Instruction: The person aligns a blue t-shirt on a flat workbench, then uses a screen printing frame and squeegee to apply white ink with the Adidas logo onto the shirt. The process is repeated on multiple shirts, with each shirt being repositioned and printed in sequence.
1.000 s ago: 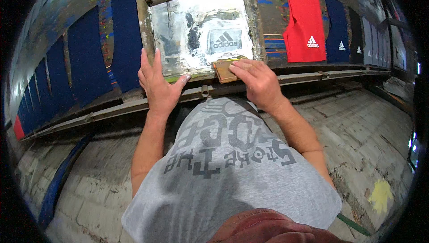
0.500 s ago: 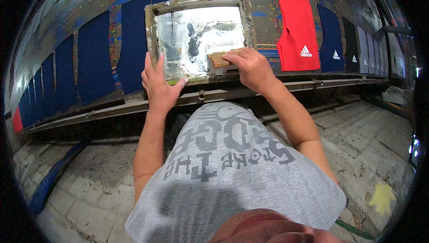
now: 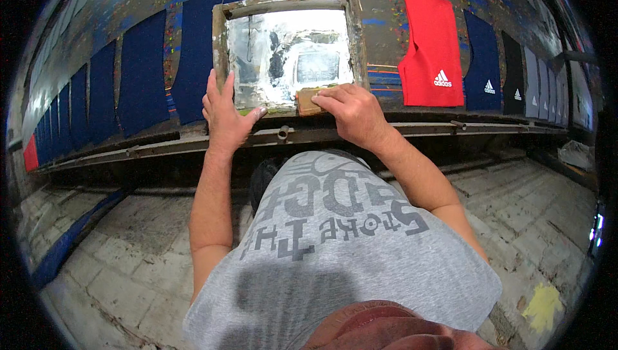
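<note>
A wooden screen-printing frame (image 3: 219,41) lies over a navy fabric piece (image 3: 196,60) on the long table. White ink is smeared across its mesh (image 3: 254,89), with a darker rectangular patch at the right. At the frame's lower left corner rests my left hand (image 3: 225,118), fingers spread along the left side and thumb stretched over the near edge. My right hand (image 3: 355,115) pinches a small wooden squeegee (image 3: 308,103) at the near edge of the mesh, below the dark patch. The squeegee's lower edge is hidden against the mesh.
To the right lie a red fabric piece (image 3: 432,47) with a white print, then navy, black and grey printed pieces. Several plain navy pieces (image 3: 143,70) line the left. A metal rail (image 3: 386,134) runs along the table's near edge, with a short pipe stub (image 3: 283,133).
My right hand has drawn the squeegee toward me and slightly left, uncovering the dark rectangular patch on the mesh. The left hand stays at the frame's corner.
</note>
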Demonstrator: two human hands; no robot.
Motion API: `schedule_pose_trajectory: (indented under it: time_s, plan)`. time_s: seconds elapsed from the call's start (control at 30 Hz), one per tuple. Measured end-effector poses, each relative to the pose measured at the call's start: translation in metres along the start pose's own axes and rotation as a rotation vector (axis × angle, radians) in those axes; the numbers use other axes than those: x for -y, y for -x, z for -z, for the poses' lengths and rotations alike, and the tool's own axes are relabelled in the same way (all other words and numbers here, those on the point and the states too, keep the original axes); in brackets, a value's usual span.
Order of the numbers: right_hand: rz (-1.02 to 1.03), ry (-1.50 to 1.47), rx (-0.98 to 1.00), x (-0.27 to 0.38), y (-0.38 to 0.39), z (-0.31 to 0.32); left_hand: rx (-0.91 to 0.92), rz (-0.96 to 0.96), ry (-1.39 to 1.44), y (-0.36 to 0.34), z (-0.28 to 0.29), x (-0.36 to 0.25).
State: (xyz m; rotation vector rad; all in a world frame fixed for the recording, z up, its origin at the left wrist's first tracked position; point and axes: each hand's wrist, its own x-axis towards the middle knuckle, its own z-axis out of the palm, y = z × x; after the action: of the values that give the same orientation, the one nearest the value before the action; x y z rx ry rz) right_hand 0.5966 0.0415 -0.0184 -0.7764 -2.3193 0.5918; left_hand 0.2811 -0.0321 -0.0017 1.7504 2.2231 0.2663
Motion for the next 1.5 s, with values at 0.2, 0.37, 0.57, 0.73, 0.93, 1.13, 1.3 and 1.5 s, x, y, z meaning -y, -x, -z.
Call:
schedule_pose_trajectory:
  time_s: [0.2,0.37,0.57,0.73,0.93,1.13,1.3,1.5]
  plan:
    - [-0.086,-0.057,0.157,-0.057,-0.04,0.019,0.006,0.015,-0.015,-0.003,0.0,-0.003]
    - [-0.037,0.073,0.008,-0.065,-0.051,0.002,-0.01,0.008,-0.034,-0.007,0.001,-0.003]
    - [0.051,0.055,0.006,-0.024,-0.001,-0.002,-0.015,0.044,-0.066,-0.01,-0.003,-0.002]
    - [0.047,0.033,0.045,-0.005,0.002,0.005,-0.051,0.03,-0.06,-0.01,-0.003,-0.004]
    - [0.011,0.031,0.151,0.011,-0.013,0.023,-0.086,-0.046,0.058,-0.011,0.003,0.001]
    - [0.024,0.075,-0.181,0.051,-0.068,0.005,-0.372,-0.314,0.375,-0.028,0.062,0.078]
    - [-0.199,-0.364,-0.188,0.129,-0.115,-0.067,-0.524,-0.217,0.39,-0.043,0.135,0.212]
    - [-0.91,-1.119,0.048,0.206,-0.167,-0.17,-0.331,0.378,0.15,-0.04,0.194,0.37]
